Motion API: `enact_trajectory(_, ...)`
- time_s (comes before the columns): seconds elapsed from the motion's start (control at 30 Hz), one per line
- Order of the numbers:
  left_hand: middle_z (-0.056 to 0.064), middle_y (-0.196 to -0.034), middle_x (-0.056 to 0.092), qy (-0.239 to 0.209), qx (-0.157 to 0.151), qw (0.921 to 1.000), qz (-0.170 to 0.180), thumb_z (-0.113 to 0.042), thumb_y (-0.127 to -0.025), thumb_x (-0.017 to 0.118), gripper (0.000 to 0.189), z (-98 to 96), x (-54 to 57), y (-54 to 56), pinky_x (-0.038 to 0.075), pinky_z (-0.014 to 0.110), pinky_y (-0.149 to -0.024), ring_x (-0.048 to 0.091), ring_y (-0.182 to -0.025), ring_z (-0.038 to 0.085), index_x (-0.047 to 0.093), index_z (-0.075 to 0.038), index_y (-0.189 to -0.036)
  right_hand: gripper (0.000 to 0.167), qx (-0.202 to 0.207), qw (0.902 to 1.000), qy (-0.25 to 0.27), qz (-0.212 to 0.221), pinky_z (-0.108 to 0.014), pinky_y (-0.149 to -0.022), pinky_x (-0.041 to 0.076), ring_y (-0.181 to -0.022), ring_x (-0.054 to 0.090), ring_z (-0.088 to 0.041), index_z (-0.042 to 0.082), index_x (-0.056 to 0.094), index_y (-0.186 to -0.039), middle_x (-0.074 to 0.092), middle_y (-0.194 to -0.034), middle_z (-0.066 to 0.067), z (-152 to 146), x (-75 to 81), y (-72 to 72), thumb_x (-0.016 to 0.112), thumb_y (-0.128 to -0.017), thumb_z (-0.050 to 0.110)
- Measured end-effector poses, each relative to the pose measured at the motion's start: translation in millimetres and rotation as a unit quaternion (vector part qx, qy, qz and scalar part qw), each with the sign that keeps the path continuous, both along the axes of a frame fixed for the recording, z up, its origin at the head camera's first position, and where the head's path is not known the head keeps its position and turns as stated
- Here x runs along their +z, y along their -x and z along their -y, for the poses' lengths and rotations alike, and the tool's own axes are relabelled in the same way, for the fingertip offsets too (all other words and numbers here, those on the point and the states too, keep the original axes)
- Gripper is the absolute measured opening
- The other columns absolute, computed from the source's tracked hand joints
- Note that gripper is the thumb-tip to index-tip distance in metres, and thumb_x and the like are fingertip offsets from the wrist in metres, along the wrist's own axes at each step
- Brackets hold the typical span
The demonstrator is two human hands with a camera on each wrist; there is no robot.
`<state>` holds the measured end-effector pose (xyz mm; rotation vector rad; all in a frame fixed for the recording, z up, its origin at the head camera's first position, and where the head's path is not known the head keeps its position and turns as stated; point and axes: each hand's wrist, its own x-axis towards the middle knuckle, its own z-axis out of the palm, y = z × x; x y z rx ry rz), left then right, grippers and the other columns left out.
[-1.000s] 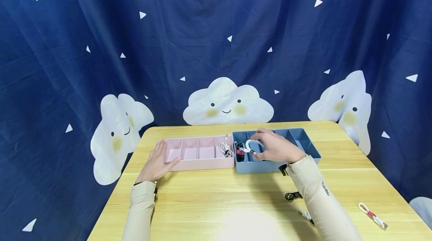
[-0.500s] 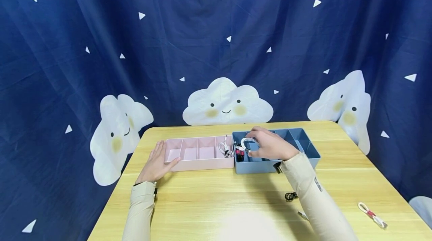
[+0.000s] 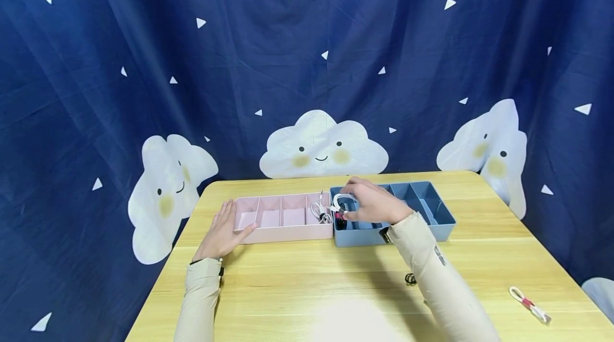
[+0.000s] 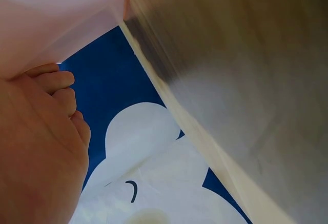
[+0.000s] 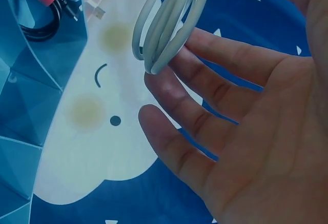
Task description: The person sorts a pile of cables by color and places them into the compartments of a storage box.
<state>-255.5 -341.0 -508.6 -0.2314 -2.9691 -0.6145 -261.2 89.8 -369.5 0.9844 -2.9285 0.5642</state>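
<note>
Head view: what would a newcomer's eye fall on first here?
Probably the smiling white cloud in the middle of the navy curtain, just behind the table. Next, the pink box and blue box side by side near the table's far edge. Then the right hand, holding a coiled white cable over the blue box's left part.

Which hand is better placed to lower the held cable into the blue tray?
Right hand, I'd say: it grips the coiled white cable over the blue tray. The left hand holds no cable and rests against the pink tray.
</note>
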Motion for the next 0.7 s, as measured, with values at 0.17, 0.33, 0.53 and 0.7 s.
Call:
enact_trajectory(0.17,0.026,-0.173,0.010,0.003,0.000,1.0000,-0.001,-0.069,-0.097,0.052,0.108,1.0,-0.9,0.6,0.013,0.064,-0.130,0.007,-0.162,0.043,0.012,0.008,-0.162,0.057,0.003,1.0000,-0.003,0.002,-0.043,-0.091,0.056,-0.113,0.064,-0.027,0.003,0.067,-0.134,0.063,-0.128,-0.008,7,-0.5,2.4,0.084,-0.086,0.029)
enact_trajectory(0.33,0.026,-0.173,0.009,0.003,-0.001,1.0000,0.001,-0.071,-0.097,0.050,0.109,1.7,-1.6,1.4,0.012,0.064,-0.130,0.006,-0.162,0.043,0.011,0.007,-0.163,0.057,0.011,0.9999,-0.004,-0.004,-0.047,-0.096,0.057,-0.118,0.064,-0.031,0.002,0.067,-0.134,0.064,-0.129,-0.010,14,-1.9,5.7,0.084,-0.086,0.028)
enact_trajectory(0.53,0.025,-0.173,0.008,0.003,-0.002,1.0000,0.000,-0.072,-0.097,0.050,0.110,2.5,-2.2,1.6,0.013,0.063,-0.130,0.006,-0.162,0.043,0.012,0.007,-0.163,0.056,0.020,0.9998,-0.008,-0.006,-0.047,-0.101,0.057,-0.120,0.063,-0.029,0.002,0.067,-0.134,0.064,-0.130,-0.012,24,-3.2,11.7,0.083,-0.086,0.027)
enact_trajectory(0.7,0.025,-0.173,0.008,0.002,-0.002,1.0000,0.001,-0.073,-0.096,0.050,0.111,2.9,-2.6,1.8,0.011,0.063,-0.131,0.006,-0.162,0.042,0.012,0.007,-0.163,0.057,0.021,0.9997,-0.010,0.000,-0.045,-0.101,0.057,-0.120,0.063,-0.028,0.003,0.067,-0.134,0.063,-0.130,-0.010,32,-4.0,15.0,0.083,-0.086,0.028)
